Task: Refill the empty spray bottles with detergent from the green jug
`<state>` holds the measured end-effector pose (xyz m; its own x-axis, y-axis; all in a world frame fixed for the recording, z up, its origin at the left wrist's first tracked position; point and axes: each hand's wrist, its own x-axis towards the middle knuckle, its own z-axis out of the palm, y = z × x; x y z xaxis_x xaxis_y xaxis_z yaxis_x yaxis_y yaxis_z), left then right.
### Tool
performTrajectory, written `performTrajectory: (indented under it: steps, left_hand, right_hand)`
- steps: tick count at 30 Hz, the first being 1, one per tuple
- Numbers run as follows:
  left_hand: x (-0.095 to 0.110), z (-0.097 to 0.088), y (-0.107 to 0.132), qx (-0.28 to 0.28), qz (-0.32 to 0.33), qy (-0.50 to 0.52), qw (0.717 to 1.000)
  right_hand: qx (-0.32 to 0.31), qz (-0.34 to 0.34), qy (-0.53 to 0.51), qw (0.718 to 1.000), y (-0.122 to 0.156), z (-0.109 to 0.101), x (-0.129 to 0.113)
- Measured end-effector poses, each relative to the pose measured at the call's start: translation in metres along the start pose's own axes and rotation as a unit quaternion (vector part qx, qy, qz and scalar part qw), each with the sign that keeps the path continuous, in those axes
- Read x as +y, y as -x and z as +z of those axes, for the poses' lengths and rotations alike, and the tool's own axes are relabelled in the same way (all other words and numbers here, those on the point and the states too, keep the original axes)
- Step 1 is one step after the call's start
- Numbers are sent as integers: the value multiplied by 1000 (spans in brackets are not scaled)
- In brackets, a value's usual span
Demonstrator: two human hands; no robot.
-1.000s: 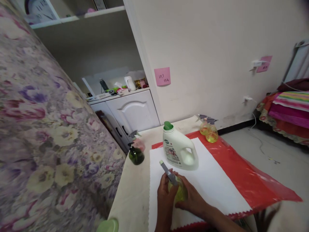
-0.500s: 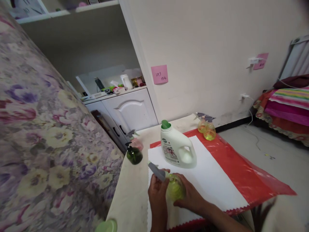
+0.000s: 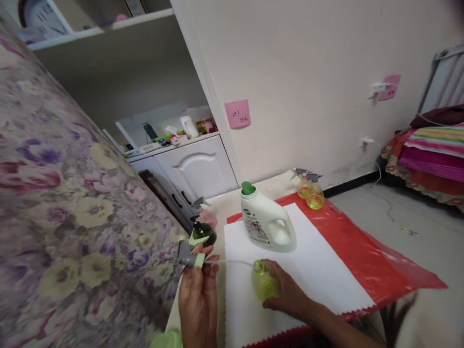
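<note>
My left hand (image 3: 198,295) grips a grey and pale green spray head (image 3: 189,256), off to the left of the white sheet. From it a thin clear tube (image 3: 230,261) runs right to the neck of a small yellow-green bottle (image 3: 266,282). Around that bottle's right side, my right hand (image 3: 290,292) is closed; the bottle leans a little to the left over the sheet. Behind it stands a large pale green detergent jug (image 3: 266,220) with a handle and a green piece (image 3: 248,187) in its mouth.
A dark green pump bottle (image 3: 203,234) and a pink spray bottle (image 3: 207,217) stand at the table's left. Two yellow spray bottles (image 3: 313,195) are at the far right corner. White sheet (image 3: 326,275) lies over red plastic (image 3: 362,246). A light green round object (image 3: 166,340) is at the bottom edge.
The spray head has come off the bottle, and my left hand has carried it left, drawing the tube out. My right hand keeps the bottle in nearly the same spot.
</note>
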<state>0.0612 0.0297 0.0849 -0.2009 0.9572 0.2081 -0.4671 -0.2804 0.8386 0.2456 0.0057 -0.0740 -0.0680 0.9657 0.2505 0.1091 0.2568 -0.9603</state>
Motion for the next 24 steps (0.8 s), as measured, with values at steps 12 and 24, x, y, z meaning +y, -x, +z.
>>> performTrajectory:
  steps: [12, 24]
  left_hand:
    - [-34, -48, -49, 18, -38, 5, 999]
    - [-81, -55, -52, -160, 44, -802, 573]
  right_hand:
    - [-3, 47, 38, 998, 4, 2, 1]
    - [10, 59, 35, 998, 7, 6, -1]
